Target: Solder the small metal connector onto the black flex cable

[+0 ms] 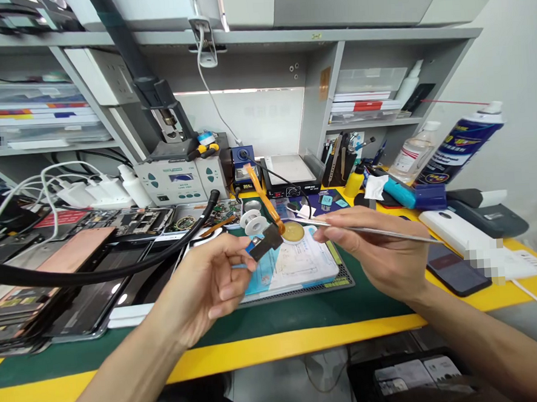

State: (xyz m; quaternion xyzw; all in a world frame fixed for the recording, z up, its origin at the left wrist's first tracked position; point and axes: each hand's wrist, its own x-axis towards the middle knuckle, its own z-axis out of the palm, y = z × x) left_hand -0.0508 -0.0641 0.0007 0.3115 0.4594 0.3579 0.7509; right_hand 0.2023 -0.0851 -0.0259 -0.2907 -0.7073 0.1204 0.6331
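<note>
Near the middle of the view, my left hand [221,276] pinches a small dark module [265,243] between thumb and fingers. An orange flex cable [263,195] rises from the module, its upper end free. To the right, my right hand [376,249] is closed around a thin metal tool [389,232], probably tweezers. The tool's tip points left, close to the lower bend of the cable; whether it touches is too small to tell. Below both hands' level lies a blue and white pad [299,263] with a round amber tin [293,231] at its back edge.
A thick black hose [163,265] crosses the left side above stacked phone parts [92,296]. A solder spool [253,222] stands behind my left hand. Bottles, a spray can [460,144] and a dark phone [457,268] lie or stand at the right. The bench's yellow front edge [278,352] runs below.
</note>
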